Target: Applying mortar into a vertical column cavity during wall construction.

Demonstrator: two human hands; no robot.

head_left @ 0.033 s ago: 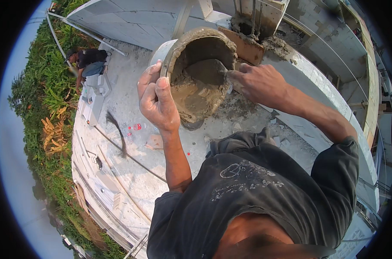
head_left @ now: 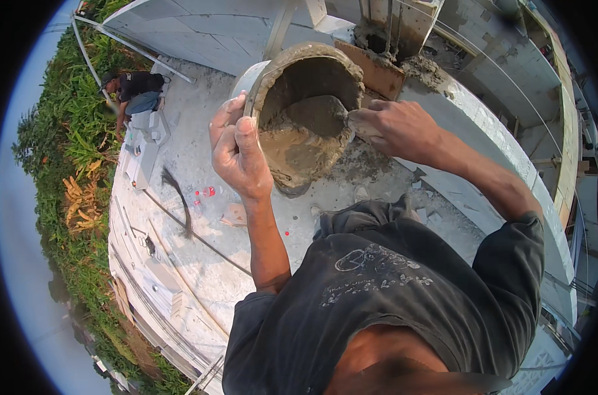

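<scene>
A mortar-caked bucket [head_left: 254, 105] is tilted with its mouth facing me. Grey wet mortar [head_left: 299, 151] lies along its lower inside. My left hand [head_left: 243, 151], dusted with white, is closed on the bucket's left rim. At the opposite rim, my right hand [head_left: 398, 130] is closed around the handle of a trowel [head_left: 320, 115]. The trowel's rounded, mortar-coated blade sits inside the bucket, partly in the mortar. Most of the handle is hidden by my fingers.
A low white block wall [head_left: 490, 131] curves along the right. Beyond the bucket stand a brown board [head_left: 371, 71] and a mortar-smeared column opening [head_left: 378, 43]. Another person [head_left: 137, 92] crouches at far left by white blocks. A red-labelled bottle [head_left: 209, 191] lies on the floor.
My right hand and the trowel blade have shifted slightly down in the picture. My left hand keeps its hold on the bucket, which has barely moved.
</scene>
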